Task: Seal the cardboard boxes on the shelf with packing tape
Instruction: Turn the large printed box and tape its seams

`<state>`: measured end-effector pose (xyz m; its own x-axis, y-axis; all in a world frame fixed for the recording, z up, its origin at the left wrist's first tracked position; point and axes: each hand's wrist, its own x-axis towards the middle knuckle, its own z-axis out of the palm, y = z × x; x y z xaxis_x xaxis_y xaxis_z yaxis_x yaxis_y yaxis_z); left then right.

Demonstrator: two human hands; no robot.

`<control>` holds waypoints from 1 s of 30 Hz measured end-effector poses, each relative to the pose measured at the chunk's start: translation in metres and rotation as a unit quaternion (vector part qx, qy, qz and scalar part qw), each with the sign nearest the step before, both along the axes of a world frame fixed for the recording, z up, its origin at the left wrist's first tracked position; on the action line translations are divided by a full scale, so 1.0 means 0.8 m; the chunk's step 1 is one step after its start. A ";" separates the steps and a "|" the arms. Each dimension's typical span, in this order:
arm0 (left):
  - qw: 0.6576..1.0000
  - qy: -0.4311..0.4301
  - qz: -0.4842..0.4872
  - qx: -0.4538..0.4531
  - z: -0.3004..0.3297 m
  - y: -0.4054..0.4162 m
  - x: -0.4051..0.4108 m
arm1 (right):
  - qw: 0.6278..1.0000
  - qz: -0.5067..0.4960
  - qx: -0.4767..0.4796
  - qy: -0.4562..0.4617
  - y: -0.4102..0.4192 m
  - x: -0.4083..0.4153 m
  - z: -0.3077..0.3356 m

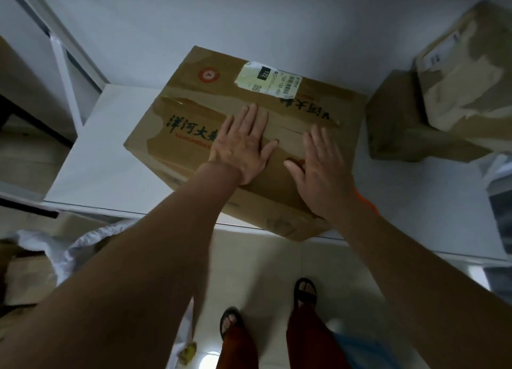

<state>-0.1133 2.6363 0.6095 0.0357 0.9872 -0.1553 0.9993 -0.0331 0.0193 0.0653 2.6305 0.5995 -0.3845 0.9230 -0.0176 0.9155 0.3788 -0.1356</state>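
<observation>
Closed cardboard box (221,113) on shelf (110,152), left hand (243,144), right hand (322,174) pressing flat

Large box (194,111) sits on the shelf (110,152), turned at an angle, its near corner overhanging the shelf's front edge. Shipping label (270,79) lies on the box top toward the far edge. Left hand (243,144) and right hand (322,172) both rest flat on the box top, side by side near the centre seam, left hand further in than the right. To the right on the same shelf, well apart from the large box, a second box (399,130) carries a third box (468,86) stacked on it. Below the shelf's front edge, on the floor (263,260), stand the person's two feet (304,291). A crumpled bag (72,252) lies on the floor to the left.
</observation>
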 end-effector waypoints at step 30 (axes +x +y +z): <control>0.994 0.003 0.105 0.008 0.003 -0.074 0.019 | 0.985 -0.158 -0.059 -0.041 -0.016 -0.001 0.016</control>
<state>-0.0983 2.5771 0.6120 -0.1725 0.9752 -0.1390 0.9842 0.1763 0.0154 0.0648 2.6179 0.6125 -0.0702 0.9859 -0.1518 0.9949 0.0582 -0.0823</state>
